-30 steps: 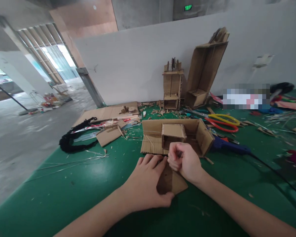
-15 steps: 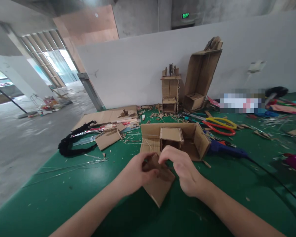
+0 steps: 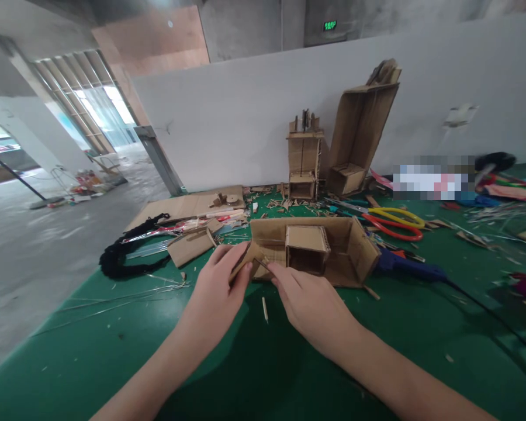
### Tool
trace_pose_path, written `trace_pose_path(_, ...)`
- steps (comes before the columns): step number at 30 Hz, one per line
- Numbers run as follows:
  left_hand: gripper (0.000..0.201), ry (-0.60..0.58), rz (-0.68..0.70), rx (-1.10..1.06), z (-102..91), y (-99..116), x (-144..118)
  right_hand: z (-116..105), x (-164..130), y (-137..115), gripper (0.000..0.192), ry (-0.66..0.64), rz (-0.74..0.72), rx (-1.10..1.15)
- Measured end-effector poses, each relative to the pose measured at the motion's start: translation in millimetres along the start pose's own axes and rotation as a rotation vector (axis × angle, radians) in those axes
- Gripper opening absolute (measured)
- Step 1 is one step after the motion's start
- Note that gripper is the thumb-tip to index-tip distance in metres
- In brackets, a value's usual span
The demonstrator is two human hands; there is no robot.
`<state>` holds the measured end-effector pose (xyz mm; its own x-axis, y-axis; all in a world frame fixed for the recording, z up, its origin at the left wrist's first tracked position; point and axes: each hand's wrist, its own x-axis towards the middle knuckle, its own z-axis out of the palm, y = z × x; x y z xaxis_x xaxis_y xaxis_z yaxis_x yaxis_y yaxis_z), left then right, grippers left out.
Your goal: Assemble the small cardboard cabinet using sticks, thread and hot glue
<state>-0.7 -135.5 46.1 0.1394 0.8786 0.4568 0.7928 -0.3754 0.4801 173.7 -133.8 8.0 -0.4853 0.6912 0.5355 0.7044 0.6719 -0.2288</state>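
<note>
Small cardboard piece (image 3: 251, 261) is lifted off the bench (image 3: 114, 351), mid-bench w/ front edge well below, just in front of the open cardboard box (image 3: 355, 251). Long axis slants up-right. Left hand (image 3: 217, 292) pinches its left end; right hand (image 3: 309, 301) fingertips grip the right edge. Loose stick (image 3: 265, 309) lies below, btwn hands.

Layout of the table (image 3: 92, 362): both hands meet at centre — left hand (image 3: 217, 292) and right hand (image 3: 309, 304) — holding a cardboard piece (image 3: 245, 263) between them. Just behind lies an open cardboard box (image 3: 355, 251) with a smaller box (image 3: 307, 248) inside. A small stick (image 3: 265, 309) lies between the hands. Scissors (image 3: 392, 222) lie right of the box; a cardboard tower (image 3: 302, 158) stands behind, against the wall.
</note>
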Motion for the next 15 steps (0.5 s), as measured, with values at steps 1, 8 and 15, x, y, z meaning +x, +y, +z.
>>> trace_pose_path(1,0.026,0.002,0.018,0.001,2.1,1,-1,1,1,-1,0.035,-0.013,0.029,0.034)
trace_pose_path(8,0.022,0.056,0.043,-0.013,13.8,2,-8,2,6,-6,0.023,0.029,0.51,0.965)
trace_pose_path(15,0.029,0.216,0.163,0.081,14.2,-1,-11,-13,17,-16,0.017,-0.122,0.978,1.844)
